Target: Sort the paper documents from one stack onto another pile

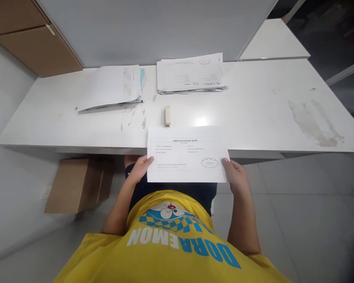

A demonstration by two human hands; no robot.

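Note:
Between my two hands is a sheet of paper [177, 157] with printed lines and an oval stamp at its right side; I cannot tell whether more sheets lie under it. My left hand [140, 168] grips its left edge, thumb on top. At the right edge my right hand [236, 173] pinches it the same way. The sheet reaches over the front edge of the white desk [259, 114]. Just beyond its far edge lies a small beige stapler [167, 116].
Toward the back stands a stack of printed papers [190, 74]. Another paper pile [112, 84], with a blue edge showing, lies at the left. Grey smears [315, 122] mark the desk's right side. A cardboard box [73, 184] sits below, left of my legs.

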